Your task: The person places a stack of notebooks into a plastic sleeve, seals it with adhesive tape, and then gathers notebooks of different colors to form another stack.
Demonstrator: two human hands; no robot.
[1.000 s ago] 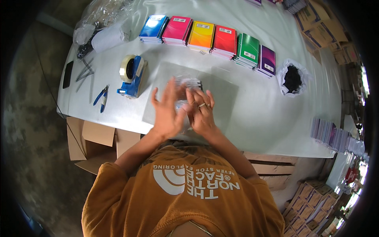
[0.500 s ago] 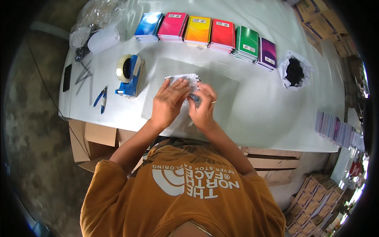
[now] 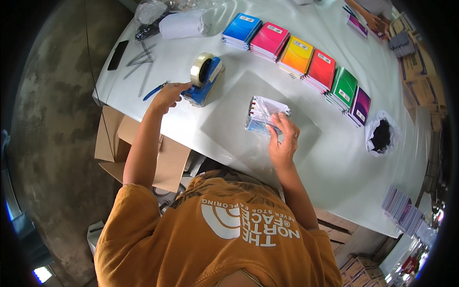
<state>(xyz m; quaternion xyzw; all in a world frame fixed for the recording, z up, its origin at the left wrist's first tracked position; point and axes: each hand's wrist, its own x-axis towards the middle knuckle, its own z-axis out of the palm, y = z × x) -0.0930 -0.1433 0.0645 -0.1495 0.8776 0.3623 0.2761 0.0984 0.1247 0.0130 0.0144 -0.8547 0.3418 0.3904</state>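
A small stack of spiral notebooks (image 3: 260,112), wrapped in clear plastic film, lies on a grey square mat (image 3: 229,110) in front of me. White pages and a blue lower edge show through the film. My right hand (image 3: 284,138) holds the right side of this bundle, thumb and fingertips pressing the film. To the left, my left hand (image 3: 172,95) is stretched out with its index finger at the near end of a blue tape dispenser (image 3: 210,83). The dispenser carries a roll of clear tape (image 3: 201,69). Whether tape is between the left fingertips is too small to see.
Blue-handled pliers (image 3: 155,91), loose wire spirals (image 3: 146,67) and a black phone (image 3: 118,55) lie left. Stacked notebooks (image 3: 299,57) in several colours form a row behind the mat. A white bag (image 3: 381,134) with black contents stands right; another person's hand (image 3: 375,21) works far right.
My left hand has left the wrapped bundle and reached left to the tape dispenser. The right hand stays on the bundle. The whole view has turned and shifted.
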